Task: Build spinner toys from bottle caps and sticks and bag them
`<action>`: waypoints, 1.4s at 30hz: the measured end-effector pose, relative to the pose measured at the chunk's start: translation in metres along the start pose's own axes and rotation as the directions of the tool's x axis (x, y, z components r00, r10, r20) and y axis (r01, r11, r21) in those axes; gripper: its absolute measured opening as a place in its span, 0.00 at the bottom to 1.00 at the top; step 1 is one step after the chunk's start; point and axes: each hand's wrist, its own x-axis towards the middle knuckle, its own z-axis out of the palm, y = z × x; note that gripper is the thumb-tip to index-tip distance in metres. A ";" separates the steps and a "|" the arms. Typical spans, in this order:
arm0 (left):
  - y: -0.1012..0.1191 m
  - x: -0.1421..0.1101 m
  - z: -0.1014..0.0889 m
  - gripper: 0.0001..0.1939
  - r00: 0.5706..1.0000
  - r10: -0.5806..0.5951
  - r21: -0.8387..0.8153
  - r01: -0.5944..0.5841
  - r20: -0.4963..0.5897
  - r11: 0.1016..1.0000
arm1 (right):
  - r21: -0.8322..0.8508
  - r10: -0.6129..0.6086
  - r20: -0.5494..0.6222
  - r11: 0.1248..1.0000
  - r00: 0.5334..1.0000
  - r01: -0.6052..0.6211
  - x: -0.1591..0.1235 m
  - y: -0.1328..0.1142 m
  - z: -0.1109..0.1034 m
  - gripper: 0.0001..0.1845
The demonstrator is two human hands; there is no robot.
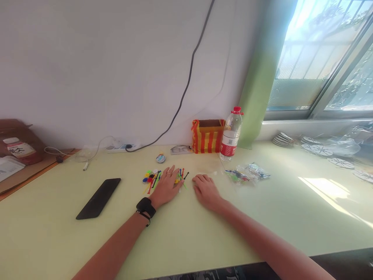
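Colored plastic pieces (150, 180) partly hidden under left hand (166, 187); count unclear.

Pcs (150, 180) look plastic, btl (230, 136) glossy clr plastic, tbl (169, 245) smooth.

White-capped bottle (23, 152): label (20, 149) perhaps reads 茶; other print too blurred.

I take the pile (150, 179) as my mark. The left hand (166, 186) bars the way down onto its right part. Right of the pile, the right hand (206, 191) blocks a low pass, with the packets (247, 174) farther right; past those I have open counter (281, 206). Near side: a free lane. Left: a gap, then the flat slab (99, 199), which I could clear. Behind: the disc (160, 158) close; behind and right, the tall bag (208, 139) and bottle (230, 134).
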 end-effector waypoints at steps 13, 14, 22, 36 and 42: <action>-0.004 0.000 -0.022 0.12 0.976 0.086 -0.025 -0.092 -0.200 0.995 | 0.083 0.162 -0.013 0.984 0.987 -0.161 0.007 -0.025 0.006 0.07; -0.004 0.001 -0.023 0.12 0.977 0.080 -0.026 -0.087 -0.199 0.996 | 0.095 0.161 -0.004 0.983 0.987 -0.160 0.007 -0.022 0.005 0.05; -0.009 0.004 -0.014 0.08 0.979 0.079 -0.098 -0.098 -0.187 0.990 | 0.151 0.110 -0.009 0.983 0.994 -0.108 0.008 -0.011 0.002 0.04; 0.025 -0.002 -0.023 0.10 0.968 0.044 -0.290 -0.117 -0.246 0.950 | 0.146 0.142 0.010 0.979 0.990 -0.142 0.013 -0.014 0.001 0.07; 0.039 -0.006 -0.017 0.12 0.979 0.094 -0.427 -0.165 -0.183 0.889 | 0.138 0.149 0.009 0.979 0.989 -0.148 0.013 -0.013 0.001 0.01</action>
